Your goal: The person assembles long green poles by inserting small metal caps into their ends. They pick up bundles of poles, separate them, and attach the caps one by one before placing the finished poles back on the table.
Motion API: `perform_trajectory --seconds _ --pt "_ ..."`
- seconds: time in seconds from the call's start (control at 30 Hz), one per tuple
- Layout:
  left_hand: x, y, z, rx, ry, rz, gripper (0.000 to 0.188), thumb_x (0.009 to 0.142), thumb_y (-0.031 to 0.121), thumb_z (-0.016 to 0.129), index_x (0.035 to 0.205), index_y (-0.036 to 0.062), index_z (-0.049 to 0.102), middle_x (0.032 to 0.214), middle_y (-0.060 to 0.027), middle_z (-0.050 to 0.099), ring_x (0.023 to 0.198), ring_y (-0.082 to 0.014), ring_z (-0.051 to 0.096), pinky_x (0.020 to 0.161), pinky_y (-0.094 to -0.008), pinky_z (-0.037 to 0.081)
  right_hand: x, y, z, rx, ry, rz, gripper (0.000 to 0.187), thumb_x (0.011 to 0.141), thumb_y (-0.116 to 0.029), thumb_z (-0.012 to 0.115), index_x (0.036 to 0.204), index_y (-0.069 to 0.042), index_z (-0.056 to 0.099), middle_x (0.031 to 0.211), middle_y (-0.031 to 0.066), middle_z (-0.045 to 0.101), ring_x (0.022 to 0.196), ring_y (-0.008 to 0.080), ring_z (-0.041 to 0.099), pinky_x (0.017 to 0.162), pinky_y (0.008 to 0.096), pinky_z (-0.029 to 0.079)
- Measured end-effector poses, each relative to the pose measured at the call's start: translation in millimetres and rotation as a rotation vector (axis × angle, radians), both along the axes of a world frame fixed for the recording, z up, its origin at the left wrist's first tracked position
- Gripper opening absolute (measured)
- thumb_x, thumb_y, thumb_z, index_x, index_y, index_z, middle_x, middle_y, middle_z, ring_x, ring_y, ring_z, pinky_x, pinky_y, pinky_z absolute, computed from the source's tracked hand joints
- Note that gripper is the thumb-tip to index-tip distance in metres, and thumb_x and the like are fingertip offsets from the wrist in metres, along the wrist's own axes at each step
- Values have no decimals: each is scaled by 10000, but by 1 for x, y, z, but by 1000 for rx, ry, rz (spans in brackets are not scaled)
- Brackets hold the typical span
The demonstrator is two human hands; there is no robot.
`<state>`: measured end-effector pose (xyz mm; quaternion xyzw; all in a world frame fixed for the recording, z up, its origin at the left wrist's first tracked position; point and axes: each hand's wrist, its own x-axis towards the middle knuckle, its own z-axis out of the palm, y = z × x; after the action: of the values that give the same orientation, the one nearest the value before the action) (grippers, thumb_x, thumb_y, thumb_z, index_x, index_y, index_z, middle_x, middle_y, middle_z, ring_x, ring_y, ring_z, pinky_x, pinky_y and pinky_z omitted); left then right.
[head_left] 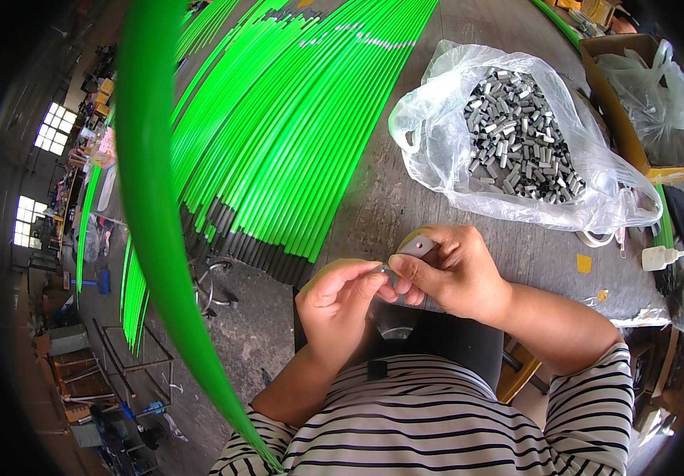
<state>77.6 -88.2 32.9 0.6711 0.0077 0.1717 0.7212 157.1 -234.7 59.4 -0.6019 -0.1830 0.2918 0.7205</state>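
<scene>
My left hand and my right hand meet at the near edge of the table. Between the right thumb and fingers sits a flat grey piece with a rounded end and a small hole. The left thumb and forefinger pinch a small greyish bit at the right fingertips; fingers hide most of it, so its kind is unclear. Close to the camera, a long green rod sweeps from the top down past my left arm. Many green rods lie side by side on the table, several with dark near ends.
Right of the rods, a clear plastic bag lies spread open around a heap of short grey metal sleeves. Beyond it stands a cardboard box with plastic bags inside. A small white bottle is at the right edge. Metal frames stand at left.
</scene>
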Motion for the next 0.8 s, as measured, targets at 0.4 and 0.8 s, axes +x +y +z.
perform_trajectory --seconds 0.4,0.8 --pt "3 4 11 272 -12 10 87 849 14 555 823 -69 568 710 -94 582 567 -124 575 515 -218 460 0 0 0 -23 -14 9 137 837 -52 577 726 28 575 615 49 600 518 75 564 455 200 454" --pt "2 18 26 -48 353 -265 304 918 163 487 651 20 517 585 -28 503 422 -80 445 393 -192 327 2 -1 -8 88 -39 118 107 847 -80 592 804 17 604 675 58 616 569 90 586 497 209 481"
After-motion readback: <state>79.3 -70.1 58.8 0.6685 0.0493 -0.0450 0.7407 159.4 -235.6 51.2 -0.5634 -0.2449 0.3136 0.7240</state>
